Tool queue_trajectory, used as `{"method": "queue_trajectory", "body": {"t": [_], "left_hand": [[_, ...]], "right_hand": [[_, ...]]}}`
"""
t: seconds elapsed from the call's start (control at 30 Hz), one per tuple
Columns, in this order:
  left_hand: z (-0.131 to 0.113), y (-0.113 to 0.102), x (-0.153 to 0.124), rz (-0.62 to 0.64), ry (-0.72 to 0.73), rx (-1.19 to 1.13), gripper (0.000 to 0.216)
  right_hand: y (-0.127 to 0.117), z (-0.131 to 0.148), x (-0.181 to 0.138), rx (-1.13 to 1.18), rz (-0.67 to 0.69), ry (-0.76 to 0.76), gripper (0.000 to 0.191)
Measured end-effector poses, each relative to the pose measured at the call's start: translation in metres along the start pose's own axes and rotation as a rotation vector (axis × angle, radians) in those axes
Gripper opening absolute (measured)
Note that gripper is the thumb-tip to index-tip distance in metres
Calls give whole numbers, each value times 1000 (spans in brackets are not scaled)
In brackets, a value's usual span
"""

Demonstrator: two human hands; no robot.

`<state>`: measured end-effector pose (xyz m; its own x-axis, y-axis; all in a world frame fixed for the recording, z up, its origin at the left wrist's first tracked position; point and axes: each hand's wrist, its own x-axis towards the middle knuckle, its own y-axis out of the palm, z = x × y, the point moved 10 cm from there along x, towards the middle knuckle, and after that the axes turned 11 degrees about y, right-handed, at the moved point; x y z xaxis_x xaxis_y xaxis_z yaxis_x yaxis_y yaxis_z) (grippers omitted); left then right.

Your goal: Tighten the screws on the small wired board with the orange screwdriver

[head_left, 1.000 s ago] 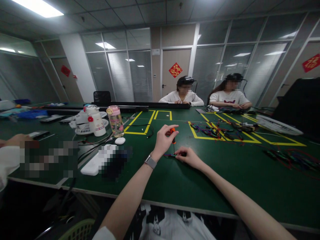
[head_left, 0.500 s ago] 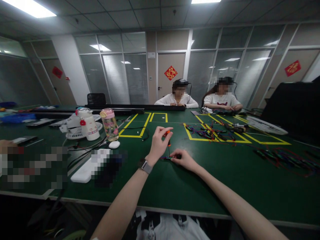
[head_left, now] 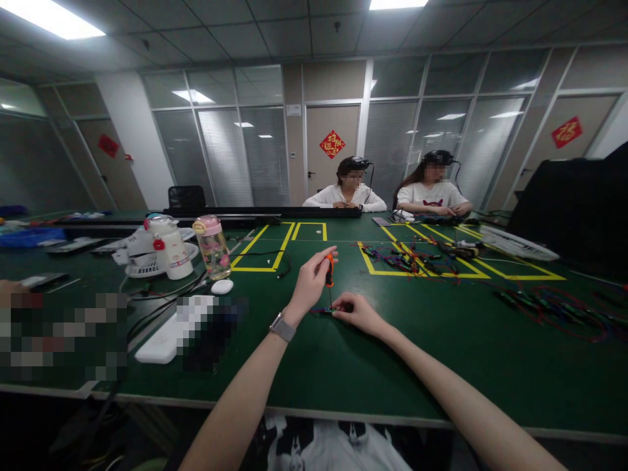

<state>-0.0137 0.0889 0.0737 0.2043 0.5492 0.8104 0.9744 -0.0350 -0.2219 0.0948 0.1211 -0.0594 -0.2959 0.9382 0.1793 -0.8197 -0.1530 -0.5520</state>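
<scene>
My left hand is closed around the orange and black handle of a screwdriver. The screwdriver stands upright, its thin shaft pointing down at a small green circuit board with dark wires. My right hand pinches the right end of this board and holds it against the green table. Whether the tip sits in a screw is too small to tell.
Wired boards lie on yellow tape lines ahead, and another pile of boards lies at right. A pink-lidded bottle, a white jug and a white basket stand around. Two people sit opposite.
The fingers of my left hand have shifted on the screwdriver handle, and more of the handle shows. My right hand stays on the board. The view has turned slightly.
</scene>
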Motion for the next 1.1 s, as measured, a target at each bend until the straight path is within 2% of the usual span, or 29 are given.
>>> {"method": "queue_trajectory", "body": {"t": [0.1, 0.2, 0.27, 0.37, 0.47, 0.57, 0.67, 0.87, 1.0, 1.1], "left_hand": [[7, -1, -1, -30, -42, -25, 24], [-2, -13, -2, -110, 20, 194, 18], [-9, -14, -2, -105, 60, 274, 20], [-6, -7, 0, -39, 46, 131, 30], [6, -3, 1, -25, -32, -49, 29], [7, -14, 0, -98, -8, 43, 19], [4, -19, -1, -120, 8, 140, 20], [11, -7, 2, -28, -57, -80, 30], [-1, -19, 1, -103, 26, 172, 20], [-12, -19, -2, -121, 82, 308, 20]], "right_hand": [[0, 0, 0, -7, -6, 4, 15], [0, 1, 0, -9, -6, 9, 15], [0, 2, -1, -7, -3, 6, 15], [-1, 2, -1, -7, -2, -1, 15], [0, 3, -1, -12, 2, -2, 15], [0, 2, -1, -13, 1, 6, 15], [0, 1, -1, -2, 5, 9, 16], [0, 2, 0, 9, 23, 7, 15], [0, 3, -1, 8, 21, 11, 15], [-1, 3, -1, 6, 11, 20, 16]]}}
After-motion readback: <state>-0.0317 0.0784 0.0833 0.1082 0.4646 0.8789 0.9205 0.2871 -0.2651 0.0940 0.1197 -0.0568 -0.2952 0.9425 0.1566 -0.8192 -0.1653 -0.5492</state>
